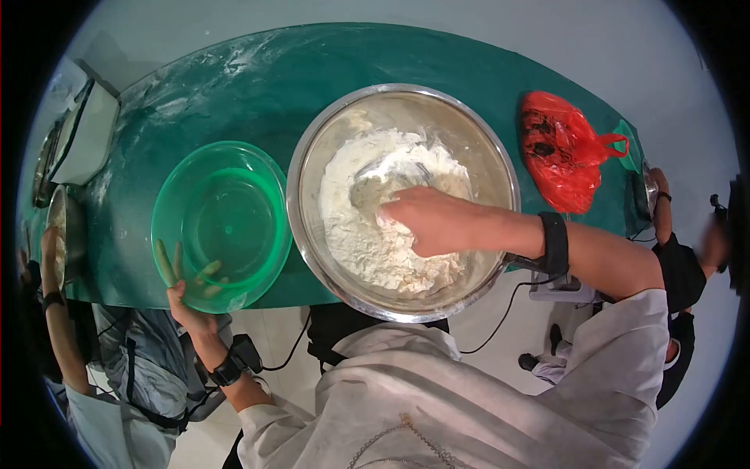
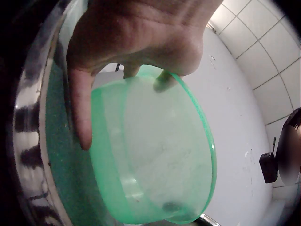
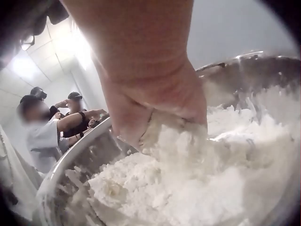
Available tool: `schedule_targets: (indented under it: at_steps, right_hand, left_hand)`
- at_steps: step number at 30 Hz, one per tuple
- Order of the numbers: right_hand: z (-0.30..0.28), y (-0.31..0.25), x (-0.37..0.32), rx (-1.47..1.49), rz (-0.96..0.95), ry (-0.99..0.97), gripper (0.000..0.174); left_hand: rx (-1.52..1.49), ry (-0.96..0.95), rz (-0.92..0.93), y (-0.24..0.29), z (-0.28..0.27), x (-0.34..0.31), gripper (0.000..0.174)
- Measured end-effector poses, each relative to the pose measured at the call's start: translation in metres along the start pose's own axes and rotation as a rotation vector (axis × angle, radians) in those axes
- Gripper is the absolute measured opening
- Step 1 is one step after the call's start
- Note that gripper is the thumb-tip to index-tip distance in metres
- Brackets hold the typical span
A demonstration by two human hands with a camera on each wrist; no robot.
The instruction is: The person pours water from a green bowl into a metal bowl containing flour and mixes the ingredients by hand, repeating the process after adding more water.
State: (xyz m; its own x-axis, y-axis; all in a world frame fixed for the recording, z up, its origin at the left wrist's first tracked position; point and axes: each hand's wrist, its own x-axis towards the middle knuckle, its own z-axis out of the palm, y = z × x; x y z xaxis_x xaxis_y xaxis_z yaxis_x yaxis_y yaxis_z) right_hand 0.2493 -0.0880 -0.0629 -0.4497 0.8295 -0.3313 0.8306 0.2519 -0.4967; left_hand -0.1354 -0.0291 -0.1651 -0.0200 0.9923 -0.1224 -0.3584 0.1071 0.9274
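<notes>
A large steel bowl [image 1: 306, 148] holds a heap of white flour [image 1: 348, 234], with damp-looking clumps and a hollow in its middle. My right hand [image 1: 433, 223] is down in this heap, fingers curled into the flour. In the right wrist view, clumps lie against the palm of the right hand [image 3: 155, 99] and the fingertips are buried. On the left, my left hand [image 1: 191, 301] holds the near edge of a translucent green plastic basin [image 1: 230, 148]. Some of its fingers show through the plastic. The left wrist view shows the green basin [image 2: 160, 141] tilted beneath the left hand [image 2: 131, 42].
A red plastic bag [image 1: 558, 148] lies right of the steel bowl on the green table [image 1: 375, 55]. White powder smears the table's far left. At the left end, another person's hand [image 1: 53, 246] is at a metal bowl [image 1: 74, 242]; more people stand at the right end.
</notes>
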Motion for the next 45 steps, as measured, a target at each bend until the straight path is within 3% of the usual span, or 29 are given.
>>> schedule_targets:
  at_steps: [2, 5, 8, 12, 15, 18, 19, 20, 21, 23, 24, 25, 27, 31, 35, 37, 38, 40, 44, 45]
  right_hand:
    - [-0.014, -0.002, 0.003, 0.050, 0.146, -0.124, 0.051]
    - [-0.006, 0.015, 0.004, 0.033, 0.167, -0.077, 0.060]
    - [-0.002, 0.022, -0.001, -0.043, 0.094, 0.037, 0.058]
    - [-0.010, 0.026, 0.002, -0.059, 0.110, -0.046, 0.051]
    - [-0.009, 0.031, 0.001, 0.007, 0.089, 0.038, 0.046]
    - [-0.020, 0.020, 0.004, 0.068, 0.122, 0.011, 0.034]
    - [-0.028, 0.010, 0.006, 0.109, 0.252, -0.053, 0.033]
    - [-0.032, 0.005, 0.008, 0.148, 0.381, -0.116, 0.044]
    - [-0.030, 0.011, 0.009, 0.148, 0.381, -0.116, 0.044]
    - [-0.030, 0.027, 0.016, 0.168, 0.464, -0.123, 0.064]
    - [-0.042, 0.027, 0.023, 0.149, 0.537, -0.259, 0.069]
    - [-0.039, 0.033, 0.030, 0.148, 0.536, -0.260, 0.069]
    - [-0.025, 0.050, 0.042, 0.109, 0.534, 0.010, 0.075]
    - [-0.012, 0.056, 0.072, 0.191, 0.589, 0.102, 0.077]
    - [0.008, 0.052, 0.081, 0.123, 0.392, -0.073, 0.067]
    - [0.042, 0.048, 0.082, -0.122, 0.015, 0.075, 0.057]
    - [0.043, 0.037, 0.079, -0.123, 0.010, 0.078, 0.057]
    - [0.034, 0.008, 0.069, -0.170, 0.003, -0.267, 0.052]
    - [0.022, -0.008, 0.036, -0.120, -0.018, -0.290, 0.051]
    - [0.015, -0.009, 0.033, -0.178, -0.051, -0.404, 0.046]
  left_hand:
    - [-0.050, -0.025, -0.025, -0.002, -0.004, 0.001, 0.073]
    - [-0.082, -0.003, -0.061, -0.004, -0.009, 0.003, 0.073]
    - [-0.086, -0.020, -0.056, -0.004, -0.009, 0.002, 0.074]
    - [-0.036, -0.052, -0.023, 0.000, -0.005, 0.003, 0.074]
    - [-0.050, -0.059, -0.022, 0.000, -0.007, 0.003, 0.074]
    - [-0.061, -0.033, -0.035, -0.003, -0.008, 0.004, 0.074]
    - [-0.056, -0.036, -0.033, -0.003, -0.009, 0.004, 0.074]
    - [-0.051, -0.039, -0.030, -0.003, -0.009, 0.004, 0.074]
    - [-0.051, -0.039, -0.030, -0.002, -0.009, 0.003, 0.074]
    - [-0.039, -0.060, -0.020, -0.002, -0.008, 0.004, 0.074]
    - [-0.039, -0.058, -0.020, -0.002, -0.009, 0.004, 0.074]
    - [-0.051, -0.046, -0.027, -0.002, -0.009, 0.004, 0.074]
    - [-0.063, -0.035, -0.034, -0.002, -0.009, 0.004, 0.074]
    - [-0.099, -0.061, -0.076, -0.006, -0.022, 0.008, 0.073]
    - [-0.160, -0.015, -0.123, -0.004, -0.014, 0.005, 0.071]
    - [-0.161, 0.004, -0.125, -0.007, -0.017, 0.006, 0.070]
    - [-0.111, -0.013, -0.078, -0.006, -0.014, 0.004, 0.070]
    - [-0.056, -0.033, -0.030, -0.003, -0.012, 0.004, 0.070]
    - [-0.075, -0.006, -0.058, -0.008, -0.017, 0.004, 0.071]
    - [-0.078, 0.010, -0.079, -0.007, -0.018, 0.005, 0.072]
